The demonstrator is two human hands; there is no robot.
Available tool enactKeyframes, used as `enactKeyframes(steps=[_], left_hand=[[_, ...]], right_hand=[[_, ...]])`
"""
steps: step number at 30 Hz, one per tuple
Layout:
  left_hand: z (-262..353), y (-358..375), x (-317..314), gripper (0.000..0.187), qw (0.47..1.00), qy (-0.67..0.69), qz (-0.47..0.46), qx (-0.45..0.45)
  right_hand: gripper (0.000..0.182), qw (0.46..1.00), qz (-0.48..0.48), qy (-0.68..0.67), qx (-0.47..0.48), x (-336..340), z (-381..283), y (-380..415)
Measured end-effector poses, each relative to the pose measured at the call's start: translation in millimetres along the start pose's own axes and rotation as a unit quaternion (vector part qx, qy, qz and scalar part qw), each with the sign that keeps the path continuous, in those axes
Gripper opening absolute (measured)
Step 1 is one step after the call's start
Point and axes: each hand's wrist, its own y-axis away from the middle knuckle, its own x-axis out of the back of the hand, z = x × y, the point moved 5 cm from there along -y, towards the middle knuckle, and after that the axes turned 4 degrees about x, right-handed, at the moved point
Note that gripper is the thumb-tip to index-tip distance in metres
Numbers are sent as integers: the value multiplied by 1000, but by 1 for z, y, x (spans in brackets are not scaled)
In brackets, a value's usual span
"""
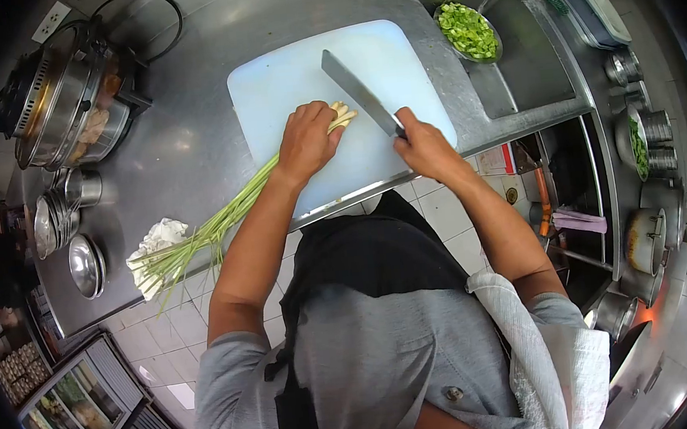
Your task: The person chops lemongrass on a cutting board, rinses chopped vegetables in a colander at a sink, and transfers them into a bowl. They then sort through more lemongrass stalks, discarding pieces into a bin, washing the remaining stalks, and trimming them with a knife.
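A white cutting board [378, 48] lies on the steel counter. My left hand [309, 142] is closed around a bundle of long green stalks [248, 197], near their pale ends on the board. Their thin leafy ends trail to the left over a crumpled white cloth [156, 237] and the counter's edge. To the right, my right hand [423, 146] grips the handle of a large knife [359, 90]. Its blade points away to the upper left over the board, apart from the pale ends.
At the upper right, a bowl of chopped greens [468, 32] stands in the sink [539, 67]. A round glass-sided appliance [76, 95] is at the upper left, with metal bowls [84, 266] below it. The counter's front edge [343, 204] runs before my body.
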Motion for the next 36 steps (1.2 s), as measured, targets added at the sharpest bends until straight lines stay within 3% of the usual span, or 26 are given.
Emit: enactKeyframes(steps=[4,10,13,16,24,27,36], left_hand=[[2,-1,0,30,1000,3,16,-12],[7,-2,4,28,997,24,60,-38],[3,-5,10,26,995,43,90,-7],[-4,-4,1,21,999,32,15,6],[-6,-18,0,19,1000,20,-18,6],[-6,-21,-3,20,999,11,-27,19],[-15,-23,-4,16,998,59,3,-2]], right_hand=[[26,997,23,13,70,-26,-24,2],[25,997,14,12,70,-24,-22,-1],[25,999,5,0,43,-18,-21,-3],[24,999,-8,7,46,-22,-24,-3],[31,999,-17,2,37,16,-48,5],[30,997,-27,44,63,18,-52,9],[31,997,-59,-4,39,19,-51,-3]])
